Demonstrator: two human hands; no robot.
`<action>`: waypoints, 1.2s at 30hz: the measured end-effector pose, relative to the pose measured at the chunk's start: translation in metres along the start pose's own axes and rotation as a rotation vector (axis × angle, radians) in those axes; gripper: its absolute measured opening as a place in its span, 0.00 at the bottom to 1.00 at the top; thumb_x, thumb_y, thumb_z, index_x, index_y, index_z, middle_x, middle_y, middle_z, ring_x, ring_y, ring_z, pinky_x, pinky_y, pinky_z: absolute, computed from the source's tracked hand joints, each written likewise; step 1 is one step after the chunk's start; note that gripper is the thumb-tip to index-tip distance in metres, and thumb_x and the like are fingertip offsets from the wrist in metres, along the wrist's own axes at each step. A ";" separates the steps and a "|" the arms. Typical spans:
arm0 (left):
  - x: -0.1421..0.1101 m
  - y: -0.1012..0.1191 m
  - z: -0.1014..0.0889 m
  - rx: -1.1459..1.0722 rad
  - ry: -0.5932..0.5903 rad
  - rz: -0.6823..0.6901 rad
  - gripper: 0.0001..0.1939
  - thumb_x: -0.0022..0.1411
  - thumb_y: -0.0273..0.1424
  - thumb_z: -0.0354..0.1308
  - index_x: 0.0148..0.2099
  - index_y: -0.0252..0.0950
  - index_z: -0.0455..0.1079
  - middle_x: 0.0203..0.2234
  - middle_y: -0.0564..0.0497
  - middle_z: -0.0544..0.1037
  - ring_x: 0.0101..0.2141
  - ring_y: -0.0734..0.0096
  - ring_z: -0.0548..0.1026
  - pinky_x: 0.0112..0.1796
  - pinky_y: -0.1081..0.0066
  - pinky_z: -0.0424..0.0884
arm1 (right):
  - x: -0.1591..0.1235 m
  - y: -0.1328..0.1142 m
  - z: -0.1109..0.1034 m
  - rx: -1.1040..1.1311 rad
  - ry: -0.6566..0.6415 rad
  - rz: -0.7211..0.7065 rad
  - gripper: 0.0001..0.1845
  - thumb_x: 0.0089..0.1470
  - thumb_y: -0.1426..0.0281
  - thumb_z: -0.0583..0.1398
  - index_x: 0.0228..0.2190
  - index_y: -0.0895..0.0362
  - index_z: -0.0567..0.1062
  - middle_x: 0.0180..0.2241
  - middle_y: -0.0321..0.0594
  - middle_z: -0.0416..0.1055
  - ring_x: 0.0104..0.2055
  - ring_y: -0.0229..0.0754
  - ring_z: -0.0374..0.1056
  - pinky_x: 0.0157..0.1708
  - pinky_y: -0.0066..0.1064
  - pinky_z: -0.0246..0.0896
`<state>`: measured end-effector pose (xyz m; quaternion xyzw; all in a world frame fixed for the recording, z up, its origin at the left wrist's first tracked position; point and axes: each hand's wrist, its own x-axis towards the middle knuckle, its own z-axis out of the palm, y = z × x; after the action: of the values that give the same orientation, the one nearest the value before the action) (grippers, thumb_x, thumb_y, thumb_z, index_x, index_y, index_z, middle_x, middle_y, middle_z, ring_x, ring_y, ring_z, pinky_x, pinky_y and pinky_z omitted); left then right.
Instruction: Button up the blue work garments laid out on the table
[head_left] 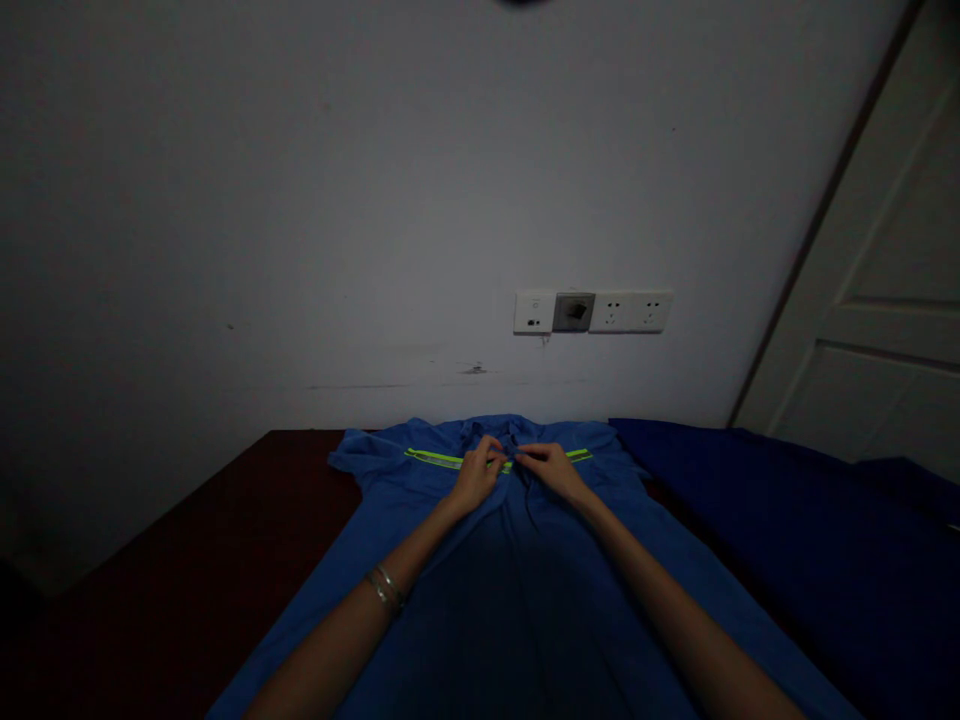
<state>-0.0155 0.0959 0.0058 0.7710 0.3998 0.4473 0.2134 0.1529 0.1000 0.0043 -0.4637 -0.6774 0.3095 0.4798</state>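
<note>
The left hand (477, 476) and right hand (553, 470) pinch a blue, yellow-striped cloth shirt (517, 580) beside dark-blue fabric (795, 520), below white rectangular sockets (630, 312).

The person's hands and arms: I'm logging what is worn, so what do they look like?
The left hand and right hand are ungloved. Thin silvery bands circle the left forearm; the right forearm shows none. No sleeves are in view.

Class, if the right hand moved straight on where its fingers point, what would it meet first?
Probably the left hand, facing the right hand over the blue garment, though depth is unclear.
</note>
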 end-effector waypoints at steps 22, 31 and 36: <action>-0.003 0.000 0.001 0.046 0.000 0.051 0.06 0.58 0.26 0.49 0.39 0.37 0.60 0.24 0.55 0.77 0.27 0.71 0.74 0.32 0.74 0.64 | 0.001 -0.009 -0.008 -0.058 -0.056 0.070 0.20 0.45 0.64 0.50 0.28 0.60 0.79 0.27 0.40 0.76 0.31 0.44 0.70 0.34 0.34 0.63; -0.004 0.002 0.002 0.031 -0.013 0.047 0.06 0.58 0.27 0.49 0.39 0.38 0.61 0.25 0.55 0.77 0.29 0.70 0.74 0.33 0.73 0.64 | 0.001 0.002 -0.006 -0.044 -0.113 0.010 0.16 0.40 0.68 0.56 0.30 0.61 0.79 0.24 0.39 0.75 0.25 0.39 0.67 0.28 0.29 0.61; -0.004 0.002 0.003 0.013 -0.001 0.030 0.06 0.58 0.26 0.49 0.39 0.38 0.60 0.24 0.55 0.77 0.28 0.71 0.74 0.31 0.75 0.64 | 0.001 0.005 -0.002 -0.022 -0.068 -0.008 0.15 0.40 0.66 0.57 0.29 0.61 0.79 0.28 0.43 0.77 0.30 0.44 0.70 0.34 0.34 0.64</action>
<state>-0.0133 0.0914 0.0040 0.7784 0.3910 0.4475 0.2021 0.1562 0.1030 0.0011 -0.4556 -0.6984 0.3158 0.4527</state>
